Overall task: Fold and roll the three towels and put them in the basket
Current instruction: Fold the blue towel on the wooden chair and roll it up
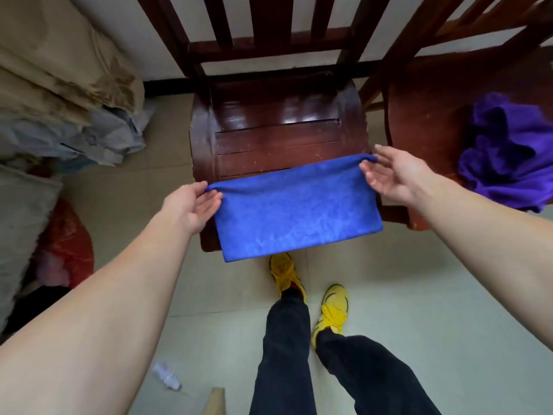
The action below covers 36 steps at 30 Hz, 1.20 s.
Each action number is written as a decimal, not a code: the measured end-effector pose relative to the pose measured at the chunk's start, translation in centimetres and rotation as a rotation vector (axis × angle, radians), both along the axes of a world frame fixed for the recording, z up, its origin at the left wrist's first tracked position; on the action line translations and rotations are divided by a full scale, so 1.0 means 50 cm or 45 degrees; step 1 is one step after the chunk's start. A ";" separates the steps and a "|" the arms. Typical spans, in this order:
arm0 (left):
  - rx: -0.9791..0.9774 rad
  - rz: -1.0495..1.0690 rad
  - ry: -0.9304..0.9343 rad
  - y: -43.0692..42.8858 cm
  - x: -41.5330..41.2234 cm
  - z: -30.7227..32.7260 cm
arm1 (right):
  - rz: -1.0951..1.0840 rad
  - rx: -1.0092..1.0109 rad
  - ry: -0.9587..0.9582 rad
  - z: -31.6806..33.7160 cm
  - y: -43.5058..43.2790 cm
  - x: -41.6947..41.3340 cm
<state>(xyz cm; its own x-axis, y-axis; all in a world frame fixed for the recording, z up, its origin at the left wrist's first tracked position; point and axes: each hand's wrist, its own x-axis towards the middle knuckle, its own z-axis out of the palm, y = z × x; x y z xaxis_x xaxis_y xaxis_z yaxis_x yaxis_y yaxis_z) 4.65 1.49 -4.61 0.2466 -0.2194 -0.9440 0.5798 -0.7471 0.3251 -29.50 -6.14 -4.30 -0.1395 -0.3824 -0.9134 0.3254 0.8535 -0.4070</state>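
Blue folded towel (296, 208) hangs pinched at its top corners by left hand (191, 205) and right hand (395, 178) fingers.

Dark wooden chairs (278, 136) on pale tiled floor (419, 280).

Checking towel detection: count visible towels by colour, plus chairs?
Blue towel: 1, held at its top corners by the left hand and right hand
Purple towel: 1, crumpled; could be more
Wooden chairs: 2
Total: 4
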 end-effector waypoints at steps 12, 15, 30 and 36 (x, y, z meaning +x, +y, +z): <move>-0.070 -0.703 -0.079 -0.040 -0.111 -0.049 | 0.740 0.051 0.015 -0.055 0.028 0.202; -0.045 -0.526 -0.172 -0.042 -0.068 -0.067 | 0.527 0.037 0.170 -0.067 -0.002 0.145; 0.105 -0.996 -0.278 0.158 -0.087 -0.072 | 0.664 0.179 0.406 -0.075 0.172 0.006; 0.252 -0.957 -0.558 0.205 -0.045 -0.081 | 0.701 0.017 1.045 -0.092 0.151 -0.068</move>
<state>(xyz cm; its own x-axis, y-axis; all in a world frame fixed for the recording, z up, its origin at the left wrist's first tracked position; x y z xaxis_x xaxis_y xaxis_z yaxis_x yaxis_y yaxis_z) 2.43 11.73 -8.64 0.4511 -0.3117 -0.8363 -0.2320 -0.9458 0.2274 -32.88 1.43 -8.92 -0.5373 -0.5745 -0.6175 -0.4973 0.8071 -0.3182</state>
